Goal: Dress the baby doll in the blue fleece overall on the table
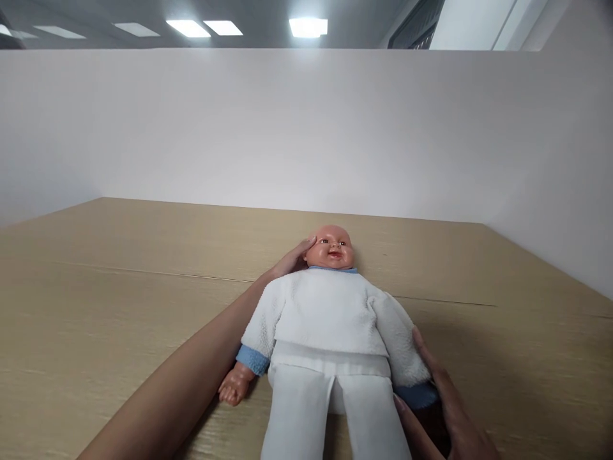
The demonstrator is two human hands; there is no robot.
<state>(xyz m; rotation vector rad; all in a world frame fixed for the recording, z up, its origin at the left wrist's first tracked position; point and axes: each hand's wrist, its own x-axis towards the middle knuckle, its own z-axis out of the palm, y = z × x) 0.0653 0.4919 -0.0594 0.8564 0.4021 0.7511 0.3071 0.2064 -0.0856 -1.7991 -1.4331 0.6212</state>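
Observation:
A baby doll (330, 313) lies on its back in front of me, its head pointing away. It wears a white fleece top with blue cuffs and collar, and white trousers. My left hand (295, 257) cups the left side of the doll's head, thumb at its temple; the other fingers are hidden behind the head. My right hand (445, 409) wraps around the doll's sleeved arm at the right, near the blue cuff, with the thumb and a finger on either side. The doll's hand on that side is mostly covered.
The doll lies on a wooden table (143, 294) with a thin seam running across it. A white partition wall (297, 128) rises behind the table and continues along the right. Lit ceiling panels (308, 27) show above it.

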